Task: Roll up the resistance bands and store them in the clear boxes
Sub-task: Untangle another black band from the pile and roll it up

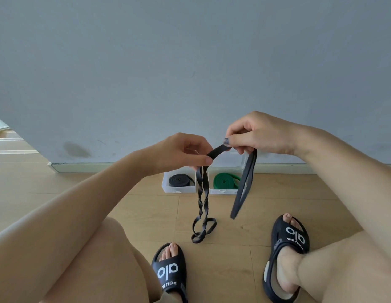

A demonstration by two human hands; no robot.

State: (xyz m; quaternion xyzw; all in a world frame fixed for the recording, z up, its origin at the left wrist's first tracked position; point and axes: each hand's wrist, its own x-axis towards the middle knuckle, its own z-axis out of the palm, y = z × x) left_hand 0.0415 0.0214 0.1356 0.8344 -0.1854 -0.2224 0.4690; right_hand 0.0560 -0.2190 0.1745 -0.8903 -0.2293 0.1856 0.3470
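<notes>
Matt, seemingly rubber band point(203, 193); clear plastic boxes point(166, 186); wood-look floor point(266, 204)

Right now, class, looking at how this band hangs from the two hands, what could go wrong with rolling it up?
1. The dark band hangs twisted below the left hand; rolled as is, it may coil lumpy.
2. Its tail is looped on the floor and could knot.
3. The right hand only pinches it, so it might slip.

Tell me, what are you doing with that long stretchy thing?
A person is holding a dark resistance band up with both hands. The left hand and the right hand each pinch it near the top, and twisted loops hang toward the wooden floor. By the wall, one clear box holds a rolled black band and another clear box a rolled green band.
</notes>
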